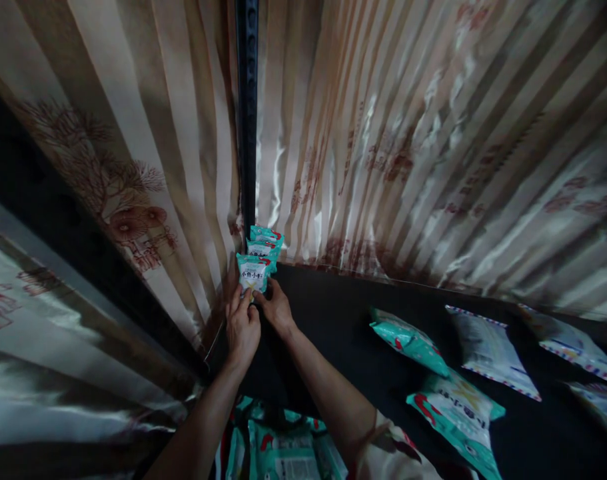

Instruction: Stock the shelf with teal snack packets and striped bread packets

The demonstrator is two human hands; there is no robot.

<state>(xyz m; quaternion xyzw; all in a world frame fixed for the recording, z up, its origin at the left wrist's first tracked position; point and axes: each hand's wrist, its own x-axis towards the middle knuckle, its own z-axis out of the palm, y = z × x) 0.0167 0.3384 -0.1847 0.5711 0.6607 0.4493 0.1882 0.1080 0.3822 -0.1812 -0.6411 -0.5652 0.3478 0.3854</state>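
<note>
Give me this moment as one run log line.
left hand: touching front teal packet; right hand: touching same packet; behind: more teal packets; nearby: black surface

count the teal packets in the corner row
3 visible: the front packet, touched by the left hand and right hand; the middle packet, just behind it; the rear packet, behind that. More may be hidden.

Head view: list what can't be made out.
In the head view:
Rear green packets: lower parts, behind the front green packet.
Its lower end: partly behind left hand and right hand.
Nearest green packets: cut off by the bottom edge.
White packets: print, too blurred.
</note>
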